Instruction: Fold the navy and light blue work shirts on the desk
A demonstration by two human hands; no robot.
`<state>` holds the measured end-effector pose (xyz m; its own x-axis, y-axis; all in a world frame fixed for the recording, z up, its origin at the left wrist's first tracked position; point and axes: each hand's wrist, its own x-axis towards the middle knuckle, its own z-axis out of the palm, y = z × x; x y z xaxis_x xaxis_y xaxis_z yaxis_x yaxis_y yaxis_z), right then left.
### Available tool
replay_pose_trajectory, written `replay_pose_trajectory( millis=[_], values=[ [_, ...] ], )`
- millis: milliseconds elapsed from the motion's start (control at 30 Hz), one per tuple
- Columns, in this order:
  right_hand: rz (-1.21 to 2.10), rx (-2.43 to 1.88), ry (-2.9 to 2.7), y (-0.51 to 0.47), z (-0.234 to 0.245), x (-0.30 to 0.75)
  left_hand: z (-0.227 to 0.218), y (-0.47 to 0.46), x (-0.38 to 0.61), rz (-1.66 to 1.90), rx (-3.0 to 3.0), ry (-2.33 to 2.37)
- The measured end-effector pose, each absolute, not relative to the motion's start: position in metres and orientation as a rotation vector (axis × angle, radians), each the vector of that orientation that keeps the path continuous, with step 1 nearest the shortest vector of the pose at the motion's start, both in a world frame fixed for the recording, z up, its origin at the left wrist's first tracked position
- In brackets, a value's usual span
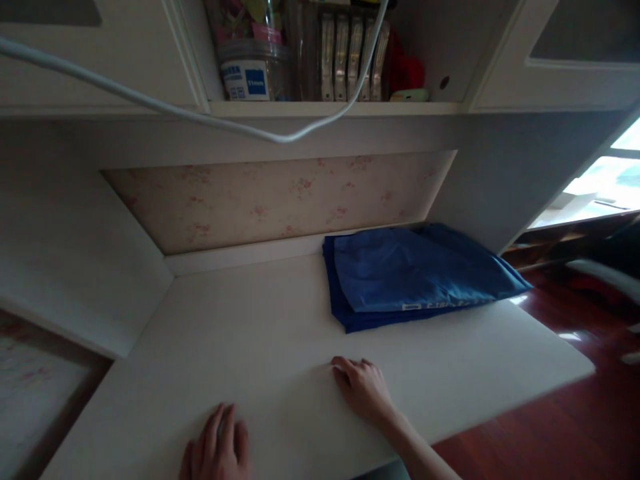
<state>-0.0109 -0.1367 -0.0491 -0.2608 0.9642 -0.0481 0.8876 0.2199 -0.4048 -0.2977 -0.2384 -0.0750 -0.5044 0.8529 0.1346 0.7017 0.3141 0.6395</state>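
Note:
My left hand (219, 448) rests on the white desk (250, 333) near its front edge, fingers stretched out, with nothing visible in it. Farther right, my right hand (364, 388) lies on the desktop with its fingers curled in and the thumb close to the index finger. What those fingers hold, if anything, is too small or hidden to make out. Beyond the right hand, apart from it, a folded blue fabric bag (420, 270) with pale lettering along its front edge lies against the back of the desk.
A white cable (280, 138) hangs in front of the shelf (400, 108). On that shelf stand a clear plastic jar (255, 77) and several upright cases (345, 57). White side panels flank the desk, and reddish wooden floor (545, 413) shows at the right.

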Motion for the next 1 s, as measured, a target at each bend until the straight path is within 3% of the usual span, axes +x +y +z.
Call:
replay_pose_trajectory(
  millis=[333, 867, 1000],
  values=[
    [0.52, -1.818, -2.274, -0.137, -0.045, -0.013, -0.128, -0.239, -0.324, 0.651, 2.117, 2.675],
    [0.525, -1.8, -2.268, -0.135, -0.051, -0.012, -0.122, -0.241, -0.317, 0.578, 2.057, 2.666],
    [0.565, -1.766, -2.234, -0.136, -0.051, -0.015, -0.119, -0.239, -0.327, 0.74, 1.934, 2.537]
  ],
)
